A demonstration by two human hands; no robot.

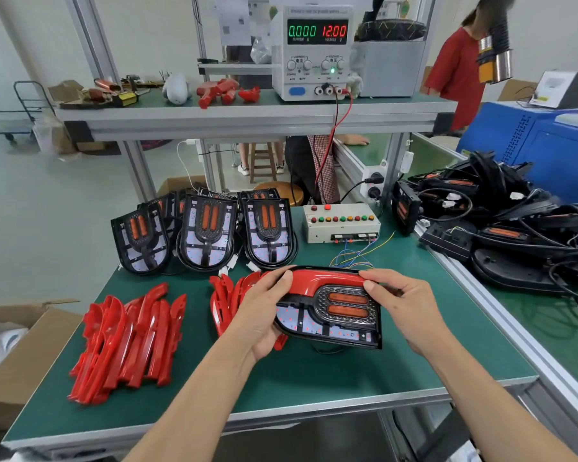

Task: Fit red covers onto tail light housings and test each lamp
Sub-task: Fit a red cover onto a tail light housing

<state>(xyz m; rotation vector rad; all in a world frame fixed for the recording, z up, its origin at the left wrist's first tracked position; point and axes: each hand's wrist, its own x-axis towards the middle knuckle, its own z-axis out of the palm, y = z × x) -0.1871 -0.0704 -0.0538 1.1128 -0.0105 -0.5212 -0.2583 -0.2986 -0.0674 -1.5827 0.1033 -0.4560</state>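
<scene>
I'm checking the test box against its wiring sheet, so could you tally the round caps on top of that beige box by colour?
Test box, round caps on top, as far as the view shows:
Red: 5
Green: 3
Orange or yellow: 3
Total: 11
Two of the red ones sit apart at the back; the other nine form the front row.

What we see around the green worktop [314, 378]

On the upper shelf [247, 111] we see a power supply [312, 51] whose display reads 0.000 and 12.00, with red and black leads [334, 128] hanging from it. To our left stands a cardboard box [20, 355]; at right, a blue machine [548, 145]. Behind it all, a wooden stool [262, 161] and a person in red [457, 75].
</scene>
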